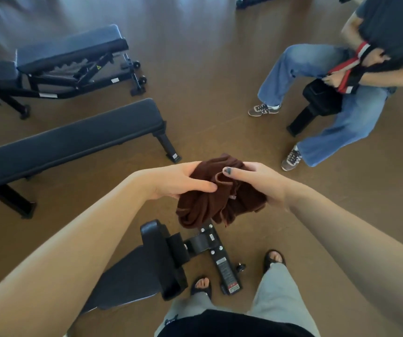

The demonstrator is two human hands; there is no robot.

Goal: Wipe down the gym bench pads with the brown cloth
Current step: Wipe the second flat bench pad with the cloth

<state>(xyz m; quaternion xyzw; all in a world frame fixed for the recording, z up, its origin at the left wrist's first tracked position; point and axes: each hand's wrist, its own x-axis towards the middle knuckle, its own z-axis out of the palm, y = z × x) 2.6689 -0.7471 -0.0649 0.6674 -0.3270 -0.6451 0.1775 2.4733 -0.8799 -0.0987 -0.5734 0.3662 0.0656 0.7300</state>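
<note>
- brown, soft and heavily creased, the brown cloth (220,198) hangs bunched in mid-air between my two hands, its folds drooping down toward the floor.
- dark padded vinyl, smooth and matte, covers the flat bench (69,144), a long rectangle on black metal legs, well apart from the cloth on my left.
- beyond it stands the adjustable bench (69,49), its pad tilted up on a black steel frame with small wheels at the far end.
- directly below the cloth i see the near bench (147,266): a dark pad, a thick roller-shaped end piece and a black metal foot bar with bolts and warning stickers.
- my left hand (183,181) grips the cloth's left side, thumb stretched across the top fold and fingers tucked out of sight behind the fabric.
- my right hand (256,183) holds the right side, thumb with a dark painted nail pressed on the upper edge, fingers wrapped under the bundle.
- both grips are narrow and full of fabric; the cloth touches no bench pad.
- tan floor (207,93), smooth with a slight sheen, runs under everything.
- a second person (356,76) in blue jeans and sneakers sits on another bench at upper right, handling a red, white and black strap.
- my feet in black sandals stand beside the foot bar.
</note>
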